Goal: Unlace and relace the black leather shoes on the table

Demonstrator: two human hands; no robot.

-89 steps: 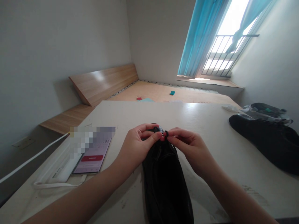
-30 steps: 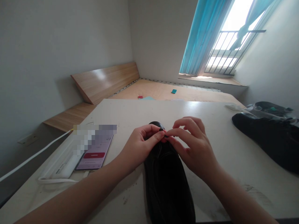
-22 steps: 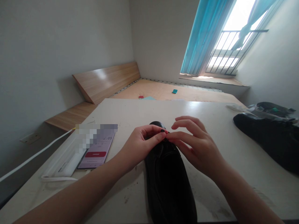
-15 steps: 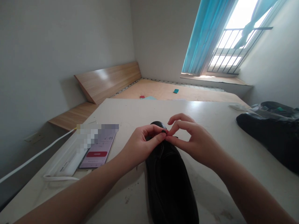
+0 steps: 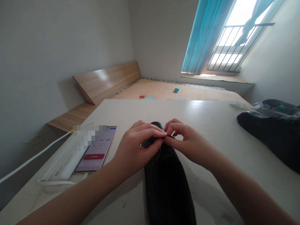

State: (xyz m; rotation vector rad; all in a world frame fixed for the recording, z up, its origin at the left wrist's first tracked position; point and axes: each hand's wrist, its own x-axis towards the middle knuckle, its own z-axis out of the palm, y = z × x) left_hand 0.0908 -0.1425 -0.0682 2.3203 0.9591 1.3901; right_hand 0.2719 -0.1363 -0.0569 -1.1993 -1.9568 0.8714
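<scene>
The black leather shoe point(image 5: 166, 187) looks smooth and faintly glossy, the tabletop point(image 5: 211, 131) matt white, the curtain point(image 5: 199, 40) thin teal cloth.

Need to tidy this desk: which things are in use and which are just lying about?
In use: black leather shoe, dark lace, left hand, right hand.
Lying about: smartphone, white cable, black item, clear plastic bag.

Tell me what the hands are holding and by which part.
The left hand and right hand pinch a dark lace between their fingertips, by the stretch just above the black leather shoe.
</scene>
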